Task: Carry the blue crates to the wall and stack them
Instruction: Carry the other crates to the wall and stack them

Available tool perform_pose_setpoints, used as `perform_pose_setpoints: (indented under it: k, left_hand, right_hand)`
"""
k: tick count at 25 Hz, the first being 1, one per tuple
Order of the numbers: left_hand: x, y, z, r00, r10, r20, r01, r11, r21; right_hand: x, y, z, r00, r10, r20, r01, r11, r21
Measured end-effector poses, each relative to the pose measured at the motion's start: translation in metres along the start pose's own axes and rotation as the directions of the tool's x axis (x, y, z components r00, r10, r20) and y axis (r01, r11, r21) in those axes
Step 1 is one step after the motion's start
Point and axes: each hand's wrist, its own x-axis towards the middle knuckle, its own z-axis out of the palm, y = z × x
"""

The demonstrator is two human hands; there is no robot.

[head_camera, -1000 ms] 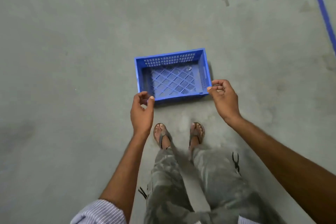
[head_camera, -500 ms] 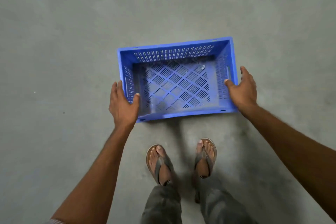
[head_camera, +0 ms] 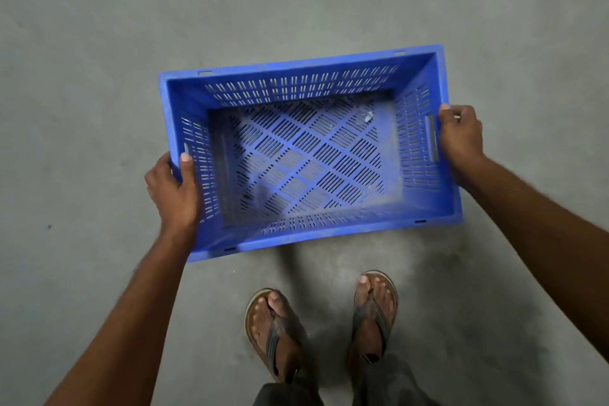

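Blue crate [head_camera: 296, 64] is open side up over grey concrete floor [head_camera: 99, 76], with sandalled feet [head_camera: 276, 330] just behind the crate's near wall; whether it is clear of the floor cannot be told. Left hand [head_camera: 174, 188] grasps the crate's left end wall, thumb hooked inside the rim. Right hand [head_camera: 459, 138] grasps the crate's right end wall beside the handle slot, fingers curled

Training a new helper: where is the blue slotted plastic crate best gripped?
Take the blue crate by its short end walls, one hand from each side, thumbs over the rim, as the left hand and right hand do. It is long, and each short wall has a handle slot.
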Motion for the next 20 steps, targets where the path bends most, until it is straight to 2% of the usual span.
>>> perform_pose_setpoints:
  k: [1, 3, 6, 9, 12, 15, 17, 20]
  left_hand:
    - [0.003, -0.001, 0.002, 1.0, -0.022, -0.001, 0.022, 1.0, 0.008]
    - [0.009, -0.006, 0.009, 0.996, -0.087, 0.017, 0.087, 0.996, -0.023]
    - [0.019, -0.007, 0.013, 0.971, -0.214, 0.105, 0.234, 0.939, -0.253]
    - [0.023, 0.007, -0.002, 0.944, -0.26, 0.204, 0.318, 0.88, -0.352]
    - [0.014, 0.035, -0.034, 0.913, -0.315, 0.259, 0.397, 0.834, -0.383]
    - [0.001, 0.079, -0.083, 0.833, -0.364, 0.417, 0.519, 0.776, -0.358]
    - [-0.009, 0.115, -0.117, 0.782, -0.367, 0.503, 0.546, 0.794, -0.269]
    - [-0.02, 0.172, -0.161, 0.759, -0.331, 0.561, 0.519, 0.827, -0.215]
  right_hand:
    - [0.005, 0.002, 0.004, 1.0, 0.013, 0.019, -0.014, 1.0, 0.009]
    - [0.012, 0.006, 0.012, 0.991, 0.035, 0.13, -0.053, 0.989, 0.135]
    - [0.013, 0.005, 0.007, 0.934, 0.127, 0.334, -0.234, 0.925, 0.3]
    - [0.007, -0.008, -0.018, 0.878, 0.174, 0.446, -0.312, 0.915, 0.256]
    - [-0.009, -0.024, -0.055, 0.854, 0.172, 0.492, -0.33, 0.909, 0.254]
    - [-0.038, -0.046, -0.104, 0.851, 0.173, 0.495, -0.317, 0.922, 0.222]
    - [-0.059, -0.062, -0.143, 0.852, 0.187, 0.49, -0.329, 0.918, 0.222]
    - [-0.089, -0.091, -0.195, 0.859, 0.213, 0.466, -0.345, 0.913, 0.218]
